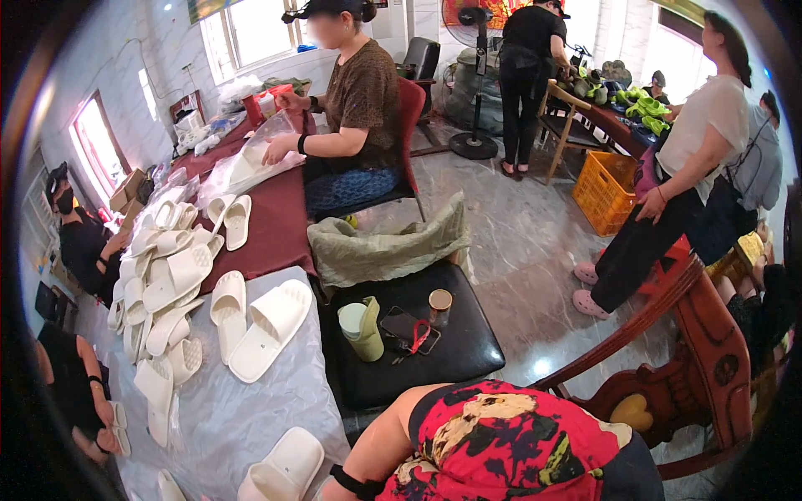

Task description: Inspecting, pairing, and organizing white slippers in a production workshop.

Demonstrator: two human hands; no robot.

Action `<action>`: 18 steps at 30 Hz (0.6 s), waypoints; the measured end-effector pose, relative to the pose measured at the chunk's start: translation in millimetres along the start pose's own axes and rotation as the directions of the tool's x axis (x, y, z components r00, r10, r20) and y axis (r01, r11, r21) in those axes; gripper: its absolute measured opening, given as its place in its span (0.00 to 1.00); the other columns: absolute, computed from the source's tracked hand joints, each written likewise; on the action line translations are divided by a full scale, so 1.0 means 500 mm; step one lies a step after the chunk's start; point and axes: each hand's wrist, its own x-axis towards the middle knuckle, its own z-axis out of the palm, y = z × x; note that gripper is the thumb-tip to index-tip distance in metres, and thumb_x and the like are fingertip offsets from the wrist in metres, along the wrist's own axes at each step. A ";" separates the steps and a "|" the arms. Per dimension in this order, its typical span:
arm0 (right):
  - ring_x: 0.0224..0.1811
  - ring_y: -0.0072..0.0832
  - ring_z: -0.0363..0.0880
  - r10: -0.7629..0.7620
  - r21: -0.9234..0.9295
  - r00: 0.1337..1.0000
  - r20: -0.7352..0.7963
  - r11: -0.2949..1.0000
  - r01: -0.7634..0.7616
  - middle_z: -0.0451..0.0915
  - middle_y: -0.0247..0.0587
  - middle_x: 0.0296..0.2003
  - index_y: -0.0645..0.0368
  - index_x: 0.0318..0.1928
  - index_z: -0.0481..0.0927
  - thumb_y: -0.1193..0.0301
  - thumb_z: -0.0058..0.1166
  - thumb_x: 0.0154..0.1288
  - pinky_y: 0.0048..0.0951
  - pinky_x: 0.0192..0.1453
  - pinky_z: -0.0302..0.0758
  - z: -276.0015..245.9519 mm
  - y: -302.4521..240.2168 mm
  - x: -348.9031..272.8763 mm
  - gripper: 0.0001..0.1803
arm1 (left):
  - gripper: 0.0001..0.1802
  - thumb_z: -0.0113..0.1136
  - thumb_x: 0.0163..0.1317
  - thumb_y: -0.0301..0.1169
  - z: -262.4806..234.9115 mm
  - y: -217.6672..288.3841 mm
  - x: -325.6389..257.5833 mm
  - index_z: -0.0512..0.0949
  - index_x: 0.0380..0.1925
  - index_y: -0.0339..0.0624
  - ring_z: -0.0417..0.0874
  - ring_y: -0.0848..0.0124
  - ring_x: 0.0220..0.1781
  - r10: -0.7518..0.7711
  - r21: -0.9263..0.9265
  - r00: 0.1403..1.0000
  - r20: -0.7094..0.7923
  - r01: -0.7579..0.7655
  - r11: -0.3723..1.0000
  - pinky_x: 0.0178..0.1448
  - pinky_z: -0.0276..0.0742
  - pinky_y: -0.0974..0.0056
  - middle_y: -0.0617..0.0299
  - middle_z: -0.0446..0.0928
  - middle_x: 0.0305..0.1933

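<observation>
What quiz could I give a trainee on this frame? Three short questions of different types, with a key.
1. What colour is the crate? a) blue b) orange c) white
2. True or false: the jar stands on the floor.
3. What footwear lies heaped to the left of the black seat?

Key:
1. b, orange.
2. False; it stands on the black seat.
3. White slippers.
</observation>
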 end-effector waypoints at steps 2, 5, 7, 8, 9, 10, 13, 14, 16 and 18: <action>0.42 0.44 0.75 -0.142 0.131 0.989 -0.032 0.981 0.145 0.76 0.52 0.35 0.60 0.44 0.76 0.66 0.52 0.58 0.44 0.53 0.67 -0.005 -0.001 0.032 0.15 | 0.21 0.62 0.62 0.29 -0.060 -0.021 -0.027 0.70 0.50 0.26 0.79 0.61 0.46 0.032 0.131 0.997 -0.067 -0.023 0.991 0.53 0.77 0.60 0.43 0.77 0.48; 0.37 0.43 0.74 -0.168 0.119 0.983 -0.070 0.977 0.176 0.75 0.52 0.34 0.59 0.40 0.75 0.63 0.53 0.58 0.43 0.45 0.68 0.014 0.006 0.050 0.14 | 0.21 0.59 0.64 0.31 -0.044 0.011 -0.055 0.71 0.53 0.29 0.79 0.63 0.42 0.093 0.187 0.992 -0.088 -0.075 0.980 0.51 0.76 0.60 0.46 0.78 0.47; 0.22 0.40 0.75 -0.039 -0.218 0.992 -0.119 0.976 0.013 0.74 0.43 0.15 0.56 0.20 0.75 0.69 0.52 0.51 0.40 0.28 0.70 0.018 0.005 0.072 0.07 | 0.22 0.57 0.66 0.34 -0.024 0.059 -0.074 0.72 0.55 0.33 0.80 0.64 0.39 0.162 0.252 0.982 -0.092 -0.135 0.958 0.48 0.75 0.61 0.50 0.79 0.46; 0.29 0.38 0.76 -0.059 -0.216 0.986 -0.157 0.976 0.024 0.75 0.41 0.20 0.54 0.20 0.75 0.68 0.54 0.50 0.37 0.35 0.72 0.014 0.010 0.086 0.07 | 0.19 0.57 0.65 0.34 -0.018 0.069 -0.087 0.75 0.51 0.32 0.81 0.64 0.41 0.118 0.260 0.987 -0.109 -0.086 0.962 0.49 0.76 0.61 0.49 0.80 0.43; 0.29 0.37 0.77 -0.059 -0.160 0.973 -0.222 0.987 0.023 0.77 0.39 0.21 0.56 0.20 0.77 0.69 0.56 0.49 0.36 0.35 0.74 -0.024 -0.004 0.098 0.06 | 0.17 0.58 0.64 0.34 -0.018 0.077 -0.096 0.78 0.47 0.31 0.82 0.63 0.42 0.082 0.265 0.989 -0.127 -0.046 0.963 0.49 0.76 0.61 0.49 0.82 0.40; 0.31 0.37 0.77 -0.082 -0.136 0.956 -0.280 0.990 0.045 0.77 0.40 0.24 0.58 0.22 0.76 0.69 0.55 0.51 0.36 0.35 0.74 -0.036 -0.002 0.102 0.06 | 0.17 0.58 0.64 0.34 -0.024 0.075 -0.103 0.78 0.46 0.32 0.82 0.61 0.44 0.047 0.364 0.992 -0.116 -0.001 0.931 0.50 0.76 0.60 0.48 0.82 0.40; 0.33 0.38 0.77 -0.142 -0.060 0.915 -0.377 0.990 0.129 0.76 0.42 0.27 0.60 0.28 0.75 0.70 0.54 0.54 0.36 0.36 0.74 -0.016 0.004 0.122 0.06 | 0.16 0.57 0.64 0.36 -0.020 0.110 -0.141 0.80 0.43 0.35 0.83 0.55 0.47 -0.087 0.492 0.990 -0.114 0.132 0.861 0.52 0.75 0.57 0.44 0.82 0.41; 0.34 0.38 0.77 -0.132 -0.045 0.882 -0.452 0.991 0.125 0.76 0.42 0.28 0.60 0.31 0.74 0.71 0.53 0.56 0.36 0.36 0.74 -0.004 -0.003 0.133 0.06 | 0.16 0.57 0.64 0.36 -0.025 0.097 -0.159 0.80 0.43 0.35 0.83 0.55 0.47 -0.115 0.474 0.980 -0.161 0.179 0.862 0.52 0.75 0.57 0.44 0.82 0.41; 0.34 0.38 0.77 -0.135 0.081 0.938 -0.319 0.982 0.168 0.76 0.42 0.28 0.60 0.32 0.74 0.71 0.53 0.55 0.37 0.36 0.74 0.020 -0.028 0.142 0.06 | 0.17 0.58 0.64 0.39 -0.035 0.057 -0.182 0.80 0.46 0.39 0.83 0.55 0.48 -0.095 0.462 0.986 -0.139 0.150 0.874 0.54 0.74 0.57 0.45 0.82 0.43; 0.33 0.39 0.77 -0.159 0.093 0.983 -0.095 0.981 0.168 0.76 0.41 0.27 0.59 0.33 0.74 0.73 0.51 0.55 0.37 0.37 0.75 0.042 -0.045 0.133 0.06 | 0.16 0.62 0.56 0.35 -0.038 0.007 -0.206 0.80 0.42 0.38 0.81 0.54 0.43 -0.047 0.464 0.979 -0.198 0.136 0.876 0.49 0.73 0.56 0.47 0.81 0.40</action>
